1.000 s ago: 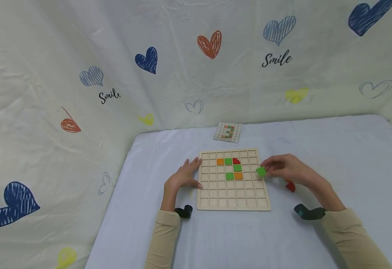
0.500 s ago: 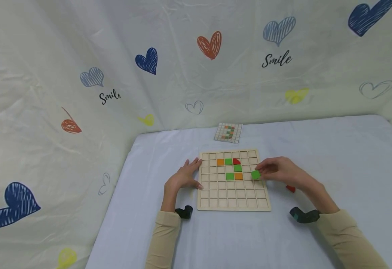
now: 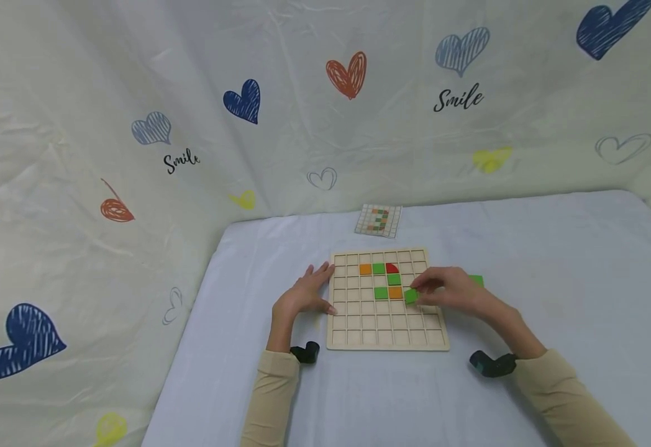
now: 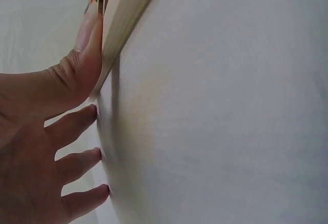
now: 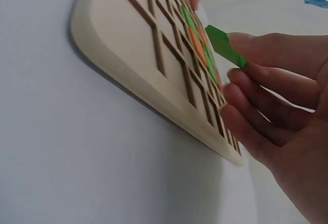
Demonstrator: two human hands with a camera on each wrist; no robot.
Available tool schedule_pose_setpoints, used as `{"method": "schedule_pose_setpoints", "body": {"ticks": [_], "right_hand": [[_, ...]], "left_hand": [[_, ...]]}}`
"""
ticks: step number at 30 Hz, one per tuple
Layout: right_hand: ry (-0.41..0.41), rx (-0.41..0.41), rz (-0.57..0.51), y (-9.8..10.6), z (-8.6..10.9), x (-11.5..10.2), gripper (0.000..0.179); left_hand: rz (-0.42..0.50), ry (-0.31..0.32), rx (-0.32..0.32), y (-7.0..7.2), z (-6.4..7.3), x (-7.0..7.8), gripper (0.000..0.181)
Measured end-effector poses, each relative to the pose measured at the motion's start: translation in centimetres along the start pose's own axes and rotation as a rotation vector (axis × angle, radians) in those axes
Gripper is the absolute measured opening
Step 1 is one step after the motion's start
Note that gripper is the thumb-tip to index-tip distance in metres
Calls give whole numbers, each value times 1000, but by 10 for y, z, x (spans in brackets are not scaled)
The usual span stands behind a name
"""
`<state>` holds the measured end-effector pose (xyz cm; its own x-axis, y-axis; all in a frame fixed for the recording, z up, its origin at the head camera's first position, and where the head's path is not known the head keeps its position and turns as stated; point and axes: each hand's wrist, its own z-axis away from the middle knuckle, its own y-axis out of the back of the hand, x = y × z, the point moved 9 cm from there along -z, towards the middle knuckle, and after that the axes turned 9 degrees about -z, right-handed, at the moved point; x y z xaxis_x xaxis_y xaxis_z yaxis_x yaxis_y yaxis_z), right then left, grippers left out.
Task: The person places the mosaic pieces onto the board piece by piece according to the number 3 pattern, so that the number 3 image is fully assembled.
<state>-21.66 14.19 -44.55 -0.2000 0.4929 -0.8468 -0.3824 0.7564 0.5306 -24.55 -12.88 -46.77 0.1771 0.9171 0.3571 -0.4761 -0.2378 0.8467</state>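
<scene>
My right hand (image 3: 454,290) pinches a green square tile (image 3: 411,296) between thumb and fingertips over the wooden grid board (image 3: 370,338). In the right wrist view this green tile (image 5: 225,46) is tilted and lifted off the grid. Just left of it in the head view, an orange tile (image 3: 395,292) and a green tile (image 3: 381,293) sit in cells. Farther up the grid lie another orange tile (image 3: 365,269), two more green tiles and a red quarter-round tile (image 3: 392,268). My left hand (image 3: 303,295) rests at the board's left edge, fingers spread, thumb (image 4: 89,39) against the rim.
A printed pattern card (image 3: 378,221) lies behind the board on the white tablecloth (image 3: 555,267). Partly hidden behind the right hand is a loose green piece (image 3: 477,280). A heart-printed curtain (image 3: 281,143) hangs at the back and left.
My right hand has carried the green tile leftward over the board, from its right edge to beside the lower orange tile. My left hand has stayed in place.
</scene>
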Motion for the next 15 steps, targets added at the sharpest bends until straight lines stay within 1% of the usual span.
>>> {"method": "schedule_pose_setpoints", "body": {"ticks": [2, 8, 12, 15], "right_hand": [[22, -6, 11, -4, -1, -1, 27], [34, -21, -18, -16, -4, -1, 29], [31, -33, -17, -22, -6, -1, 29], [45, -29, -14, -25, -7, -1, 29]], "left_hand": [[0, -1, 1, 0, 0, 0, 107], [-3, -5, -1, 0, 0, 0, 106], [0, -27, 9, 2, 1, 1, 106], [3, -40, 12, 2, 1, 1, 105]]}}
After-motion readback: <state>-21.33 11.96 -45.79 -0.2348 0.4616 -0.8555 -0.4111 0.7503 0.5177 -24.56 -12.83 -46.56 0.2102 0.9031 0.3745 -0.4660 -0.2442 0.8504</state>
